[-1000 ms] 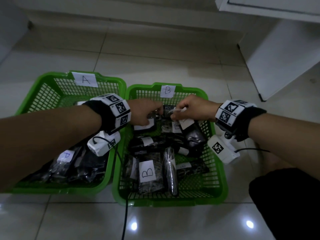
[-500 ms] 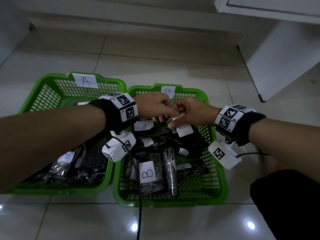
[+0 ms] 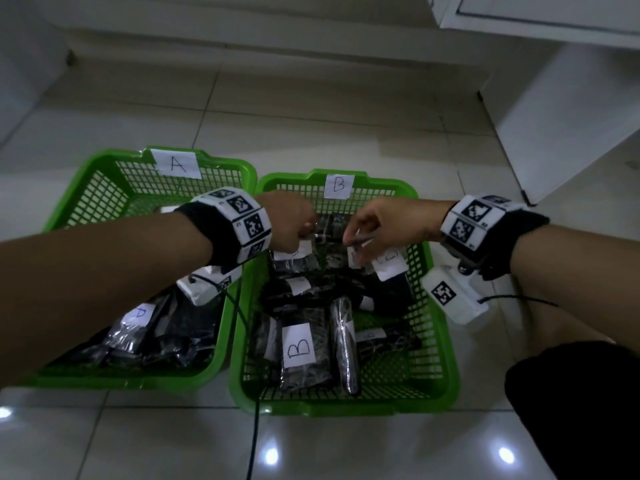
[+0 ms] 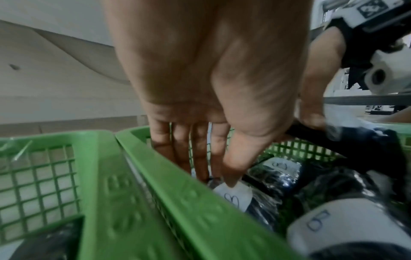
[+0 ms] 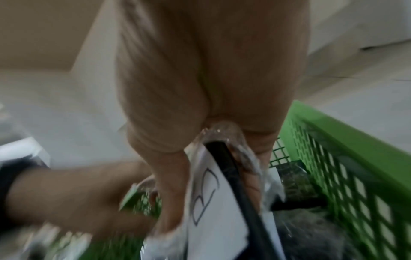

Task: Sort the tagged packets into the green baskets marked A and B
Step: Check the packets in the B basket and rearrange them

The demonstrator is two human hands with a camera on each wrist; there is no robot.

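seemingly the sorting is nearing its end: no packets are showing on the floor, and both baskets are holding tagged ones. basket a [image 3: 86,188] is carrying dark packets in its near half, basket b [image 3: 429,271] a fuller pile with b tags. the right hand [image 3: 384,223] is pinching a b-tagged packet [image 5: 213,197] over basket b. the left hand [image 3: 291,220] is reaching in beside it; i cannot tell whether it is gripping anything.

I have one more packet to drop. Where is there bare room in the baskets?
Basket A: its far half, under the A label, shows bare mesh. Basket B: bare mesh along the near-right corner. Its middle and far end are crowded with packets and both hands, left and right.
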